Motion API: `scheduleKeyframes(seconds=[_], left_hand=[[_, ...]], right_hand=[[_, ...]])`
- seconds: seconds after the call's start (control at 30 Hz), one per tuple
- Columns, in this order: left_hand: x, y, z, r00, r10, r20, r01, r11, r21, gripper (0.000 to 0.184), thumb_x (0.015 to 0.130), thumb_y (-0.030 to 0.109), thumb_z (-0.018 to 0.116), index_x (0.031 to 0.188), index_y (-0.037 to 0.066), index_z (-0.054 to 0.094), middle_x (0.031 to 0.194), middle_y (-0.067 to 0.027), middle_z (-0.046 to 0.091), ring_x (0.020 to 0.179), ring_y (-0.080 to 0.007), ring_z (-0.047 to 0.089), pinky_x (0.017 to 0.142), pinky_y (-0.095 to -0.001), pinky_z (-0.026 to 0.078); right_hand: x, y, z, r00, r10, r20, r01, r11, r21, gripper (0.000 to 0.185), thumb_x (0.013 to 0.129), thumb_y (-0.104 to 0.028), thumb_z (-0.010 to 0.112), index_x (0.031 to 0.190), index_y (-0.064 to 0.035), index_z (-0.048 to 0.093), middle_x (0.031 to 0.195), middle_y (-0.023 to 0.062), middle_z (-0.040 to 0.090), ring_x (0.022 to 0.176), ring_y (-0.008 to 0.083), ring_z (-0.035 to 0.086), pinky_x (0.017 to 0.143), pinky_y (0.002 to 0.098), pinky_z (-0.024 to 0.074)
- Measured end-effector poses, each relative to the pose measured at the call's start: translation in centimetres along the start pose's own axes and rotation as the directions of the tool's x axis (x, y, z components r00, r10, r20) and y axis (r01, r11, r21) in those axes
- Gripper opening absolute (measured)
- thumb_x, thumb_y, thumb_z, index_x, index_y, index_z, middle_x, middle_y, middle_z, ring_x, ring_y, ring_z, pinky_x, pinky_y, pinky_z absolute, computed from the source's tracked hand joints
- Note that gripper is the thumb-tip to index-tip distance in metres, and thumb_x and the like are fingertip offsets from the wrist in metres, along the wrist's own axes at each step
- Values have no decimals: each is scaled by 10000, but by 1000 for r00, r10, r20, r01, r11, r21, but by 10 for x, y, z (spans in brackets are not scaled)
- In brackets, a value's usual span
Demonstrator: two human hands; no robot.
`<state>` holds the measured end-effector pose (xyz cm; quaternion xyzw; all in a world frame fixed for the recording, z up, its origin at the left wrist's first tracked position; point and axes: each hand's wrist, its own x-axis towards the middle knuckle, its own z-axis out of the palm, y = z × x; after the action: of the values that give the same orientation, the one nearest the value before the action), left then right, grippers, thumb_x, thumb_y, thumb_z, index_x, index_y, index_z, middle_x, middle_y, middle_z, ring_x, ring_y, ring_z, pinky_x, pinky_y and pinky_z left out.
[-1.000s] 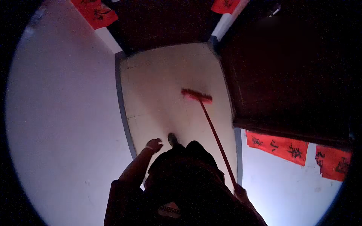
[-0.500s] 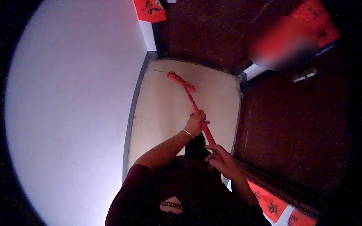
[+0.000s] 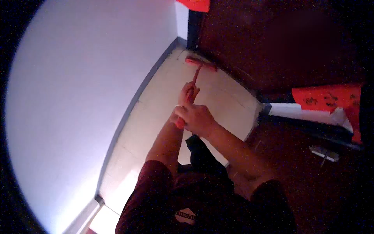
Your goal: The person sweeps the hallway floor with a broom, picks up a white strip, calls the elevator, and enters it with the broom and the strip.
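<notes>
A red mop point(image 3: 197, 74) reaches away from me, its bar-shaped head point(image 3: 201, 63) lying across the floor near the dark door. My left hand point(image 3: 187, 90), with a pale band on the wrist, is wrapped around the middle of the handle. Closer to my body, my right hand point(image 3: 198, 118) grips the upper part, and the red handle end point(image 3: 180, 123) sticks out by its fingers. The right hand and forearm cross close over the left wrist. Dim light hides fine detail of the mop head.
A white wall point(image 3: 78, 97) with a grey baseboard point(image 3: 134, 99) runs along the left of the pale tiled floor point(image 3: 230, 91). Dark red doors point(image 3: 241, 43) stand ahead and right, one with a metal handle point(image 3: 325, 153). Red paper with black writing point(image 3: 327, 97) hangs beside them.
The mop head has moved forward to near the door's foot and turned more crosswise. Both hands have reached forward and left, and the right has closed around the handle beside the left. My view has turned.
</notes>
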<state>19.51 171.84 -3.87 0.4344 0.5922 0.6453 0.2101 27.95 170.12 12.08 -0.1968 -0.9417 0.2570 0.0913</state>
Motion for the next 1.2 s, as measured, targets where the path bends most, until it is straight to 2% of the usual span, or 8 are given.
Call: scheduleKeyframes(seconds=[0.2, 0.43, 0.5, 0.6, 0.7, 0.87, 0.97, 1.2], left_hand=[[-56, 50, -96, 891, -417, 182, 359, 890, 279, 145, 748, 94, 618, 723, 0, 510, 670, -92, 453, 598, -181, 435, 537, -329, 350], [-169, 171, -265, 987, -161, 0, 152, 933, 326, 184, 716, 58, 590, 611, 13, 446, 584, -34, 436, 547, -155, 419, 537, -314, 356], [-201, 202, -285, 724, -689, -50, 675, 691, 258, 168, 689, 45, 587, 609, 15, 442, 558, -41, 433, 538, -163, 424, 578, -315, 391], [-307, 179, -264, 773, -630, -75, 632, 775, 5, 168, 658, 161, 635, 703, 20, 556, 649, -87, 552, 630, -209, 541, 649, -330, 438], [-353, 174, -259, 804, -595, -5, 481, 644, 595, 265, 661, 273, 619, 777, 35, 611, 763, -184, 602, 745, -334, 591, 661, -395, 458], [-298, 224, -277, 655, -726, -209, 655, 408, 635, 269, 701, 265, 634, 874, 60, 627, 829, -160, 623, 784, -328, 603, 709, -407, 468], [-265, 208, -259, 912, -391, -124, 383, 703, 600, 302, 710, 320, 631, 831, 44, 612, 817, -168, 615, 762, -347, 595, 698, -401, 468], [-152, 200, -259, 947, -254, -196, 310, 882, 354, 235, 705, 280, 608, 763, 53, 589, 792, -179, 604, 780, -368, 572, 670, -436, 447]], right_hand=[[4, -74, -3, 973, -230, 1, 226, 957, 180, 392, 600, -279, 724, 925, -163, 539, 878, 72, 531, 627, 287, 589, 506, 384, 485], [10, -228, 31, 961, -278, 5, 212, 742, 636, 330, 619, -169, 707, 901, -135, 538, 844, 90, 518, 621, 295, 580, 527, 383, 497], [-1, -253, 31, 940, -342, 3, 261, 724, 639, 296, 646, -186, 707, 876, -123, 532, 808, 97, 514, 604, 294, 571, 529, 379, 486], [-60, -251, 17, 934, -357, 15, 221, 609, 762, 218, 696, -174, 698, 807, -104, 525, 748, 92, 526, 648, 296, 568, 554, 376, 470], [-90, -220, 50, 918, -391, 72, 192, 595, 780, 169, 743, -152, 666, 849, -79, 556, 772, 93, 553, 624, 237, 591, 568, 324, 478], [-70, -251, 35, 912, -249, 327, -140, 559, 817, 114, 828, -127, 569, 860, -17, 571, 770, 61, 556, 580, 119, 581, 533, 253, 490], [-61, -263, -17, 918, -339, 205, 84, 671, 737, 68, 829, -53, 526, 837, 4, 563, 788, 77, 556, 574, 112, 575, 514, 216, 492], [1, -301, -32, 897, -417, 147, 307, 827, 472, 44, 791, -14, 572, 797, 17, 542, 776, 71, 539, 591, 111, 562, 475, 221, 453]])
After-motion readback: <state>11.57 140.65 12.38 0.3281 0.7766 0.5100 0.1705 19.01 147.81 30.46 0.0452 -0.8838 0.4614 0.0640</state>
